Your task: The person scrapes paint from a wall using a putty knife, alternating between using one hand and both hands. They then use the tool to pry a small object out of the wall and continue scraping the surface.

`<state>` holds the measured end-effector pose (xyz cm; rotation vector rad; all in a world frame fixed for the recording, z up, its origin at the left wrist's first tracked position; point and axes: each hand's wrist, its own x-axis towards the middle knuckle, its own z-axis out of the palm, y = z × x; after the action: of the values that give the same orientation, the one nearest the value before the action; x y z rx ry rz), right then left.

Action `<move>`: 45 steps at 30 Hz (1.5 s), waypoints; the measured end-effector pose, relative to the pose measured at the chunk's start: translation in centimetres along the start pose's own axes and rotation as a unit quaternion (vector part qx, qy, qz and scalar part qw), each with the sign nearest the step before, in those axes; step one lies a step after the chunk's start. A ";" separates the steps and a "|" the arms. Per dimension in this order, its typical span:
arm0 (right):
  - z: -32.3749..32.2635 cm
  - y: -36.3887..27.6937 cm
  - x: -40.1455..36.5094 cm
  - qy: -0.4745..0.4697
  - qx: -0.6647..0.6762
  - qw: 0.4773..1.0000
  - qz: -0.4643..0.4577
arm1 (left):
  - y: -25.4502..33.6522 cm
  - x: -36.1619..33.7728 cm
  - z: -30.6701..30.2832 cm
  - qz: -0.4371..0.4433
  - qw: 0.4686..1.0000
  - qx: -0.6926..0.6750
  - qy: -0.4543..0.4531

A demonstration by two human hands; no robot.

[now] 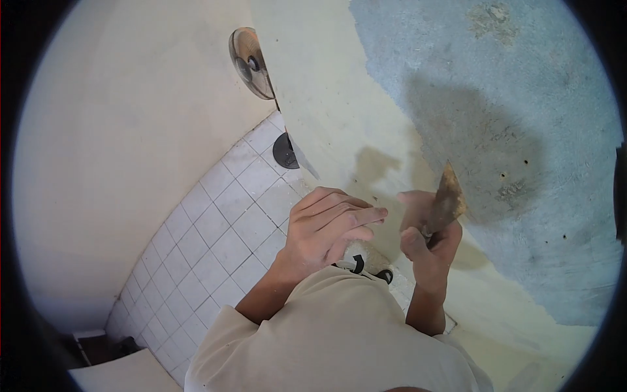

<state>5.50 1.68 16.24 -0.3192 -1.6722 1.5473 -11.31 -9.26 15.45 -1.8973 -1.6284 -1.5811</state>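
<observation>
My right hand (431, 245) grips a putty knife (448, 199) close to the wall. Its triangular blade points upward and looks brown and stained; the handle is mostly hidden in my fingers, which are slightly blurred. To the left of it, my left hand (330, 225) hangs in the air in front of my shirt with nothing visible in it. Its fingers are loosely bent, the index finger reaching toward the right hand without touching it. The wall (522, 130) beside me has a rough blue-grey area bordered by pale coating, with small holes and chipped patches.
A standing fan (251, 64) is partly hidden behind the wall edge, its round dark base (285, 151) on the white floor tiles (215, 235). A plain cream wall (130, 117) rises on the left. Dark objects (108, 349) lie at the lower left.
</observation>
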 end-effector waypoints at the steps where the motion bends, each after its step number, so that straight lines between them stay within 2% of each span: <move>1: 0.4 -0.5 0.4 -0.006 -0.017 1.000 -0.013 | -0.1 0.1 0.1 0.005 1.000 -0.007 -0.004; 7: 2.1 -0.9 1.7 -0.016 -0.024 0.999 -0.022 | -1.0 0.9 0.0 0.034 0.999 -0.023 -0.027; 10: 2.6 -2.5 2.0 0.002 -0.060 0.993 0.106 | -1.6 0.9 0.0 0.052 0.997 -0.003 -0.055; 13: 2.7 -2.4 2.6 -0.011 -0.050 0.985 0.162 | -1.9 1.0 -0.2 0.076 0.993 0.020 -0.083; 16: 2.1 -0.4 2.5 -0.048 -0.033 0.992 0.112 | -2.2 0.8 0.0 0.091 0.992 0.008 -0.092; 19: 2.0 0.3 2.4 -0.046 0.011 0.992 0.117 | -2.6 0.5 0.0 0.092 0.991 -0.018 -0.098; 31: 1.6 0.3 0.8 -0.010 0.038 0.988 0.148 | -2.2 -0.2 0.1 0.061 0.990 -0.076 -0.100; 40: 0.6 0.9 -0.6 0.012 0.078 0.962 0.262 | -2.4 -1.7 0.9 0.037 0.991 -0.101 -0.082; 45: -0.1 2.9 -2.5 0.106 0.115 0.945 0.288 | -2.8 -1.7 1.1 0.039 0.989 -0.117 -0.087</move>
<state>6.14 0.70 12.61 -0.8762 -1.2689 2.0253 -12.64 -8.46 12.32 -2.2453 -1.4647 -1.6795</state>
